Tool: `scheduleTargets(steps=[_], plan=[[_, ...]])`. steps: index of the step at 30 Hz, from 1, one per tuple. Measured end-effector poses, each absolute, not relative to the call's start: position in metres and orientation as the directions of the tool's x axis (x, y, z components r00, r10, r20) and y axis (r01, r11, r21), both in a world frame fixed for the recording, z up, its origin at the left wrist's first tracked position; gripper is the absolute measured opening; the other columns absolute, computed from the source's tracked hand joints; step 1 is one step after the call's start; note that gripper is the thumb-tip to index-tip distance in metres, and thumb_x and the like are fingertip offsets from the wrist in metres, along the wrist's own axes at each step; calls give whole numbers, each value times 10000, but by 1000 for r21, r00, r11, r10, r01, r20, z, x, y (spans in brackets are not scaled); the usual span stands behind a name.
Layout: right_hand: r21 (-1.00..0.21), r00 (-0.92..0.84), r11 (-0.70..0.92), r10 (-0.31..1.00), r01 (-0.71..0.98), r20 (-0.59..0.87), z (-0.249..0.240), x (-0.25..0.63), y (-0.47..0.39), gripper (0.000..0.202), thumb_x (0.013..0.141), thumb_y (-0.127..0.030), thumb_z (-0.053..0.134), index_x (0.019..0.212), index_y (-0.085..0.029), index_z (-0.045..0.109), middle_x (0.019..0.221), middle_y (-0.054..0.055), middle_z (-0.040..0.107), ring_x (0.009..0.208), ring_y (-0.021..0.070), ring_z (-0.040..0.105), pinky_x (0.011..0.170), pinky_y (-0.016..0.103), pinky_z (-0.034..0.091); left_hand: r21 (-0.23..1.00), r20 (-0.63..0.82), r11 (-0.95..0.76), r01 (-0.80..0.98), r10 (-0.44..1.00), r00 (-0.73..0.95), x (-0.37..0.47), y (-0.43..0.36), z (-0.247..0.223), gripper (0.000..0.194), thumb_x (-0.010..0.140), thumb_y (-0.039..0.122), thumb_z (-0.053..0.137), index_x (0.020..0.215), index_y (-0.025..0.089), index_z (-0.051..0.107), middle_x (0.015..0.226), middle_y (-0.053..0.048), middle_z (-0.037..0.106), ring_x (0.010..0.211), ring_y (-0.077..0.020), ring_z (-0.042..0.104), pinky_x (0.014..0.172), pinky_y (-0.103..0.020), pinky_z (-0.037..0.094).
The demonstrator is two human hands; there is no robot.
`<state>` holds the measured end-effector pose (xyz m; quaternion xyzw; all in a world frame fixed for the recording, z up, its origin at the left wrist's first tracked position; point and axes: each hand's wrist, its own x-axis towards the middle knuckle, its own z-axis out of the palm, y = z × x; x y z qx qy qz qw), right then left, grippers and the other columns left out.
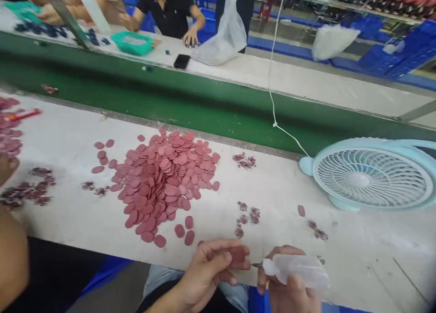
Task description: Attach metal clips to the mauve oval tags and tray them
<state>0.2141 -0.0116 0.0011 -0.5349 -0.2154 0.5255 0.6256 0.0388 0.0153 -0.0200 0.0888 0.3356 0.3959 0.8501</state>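
While our left hand (209, 270) pinches a reddish oval piece (239, 255), our right hand (286, 297) grips a translucent bottle (303, 270) with its tip (256, 265) just beside that piece, and we have a heap of similar ovals (166, 172) beyond on the tabletop (357, 245).

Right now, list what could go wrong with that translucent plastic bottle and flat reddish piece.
The translucent plastic bottle, in the right hand, has its narrow dark tip close to the flat reddish piece; a slip might jab the left hand. The loose heap of thin reddish ovals could scatter if bumped.
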Motion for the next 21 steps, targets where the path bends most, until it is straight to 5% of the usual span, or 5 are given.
scheduleTargets(steps=[3, 7, 16, 21], plan=[[-988, 426, 55, 905, -141, -11, 1, 190, -10, 270, 882, -420, 706, 1044, -219, 624, 730, 30, 648, 513, 214, 641, 415, 325, 494, 384, -508, 701, -601, 704, 497, 32, 15, -15, 316, 822, 301, 810, 1107, 168, 779, 1174, -168, 780, 967, -255, 777, 625, -200, 563], [-979, 483, 188, 852, 74, 200, 5, 176, -9, 235, 902, -327, 657, 1075, -174, 609, 725, 37, 690, 502, 208, 651, 441, 328, 513, 401, -497, 690, -603, 716, 490, 34, 12, -10, 294, 825, 304, 810, 1094, 188, 792, 1126, -151, 798, 926, -241, 786, 656, -203, 574], [-963, 613, 130, 749, 235, 251, 18, 165, 0, 272, 821, -386, 733, 979, -180, 651, 694, 22, 684, 472, 200, 620, 458, 346, 470, 461, -449, 670, -582, 741, 499, 34, 14, -10, 280, 863, 294, 772, 1128, 206, 786, 1062, -133, 813, 898, -215, 787, 685, -209, 584], [-944, 521, 117, 810, 307, 270, 13, 174, -8, 247, 830, -359, 733, 1008, -200, 667, 767, 26, 690, 557, 202, 656, 515, 345, 490, 476, -472, 676, -563, 736, 485, 32, 14, -9, 283, 834, 297, 800, 1102, 209, 793, 1128, -133, 801, 891, -212, 786, 672, -210, 594]])
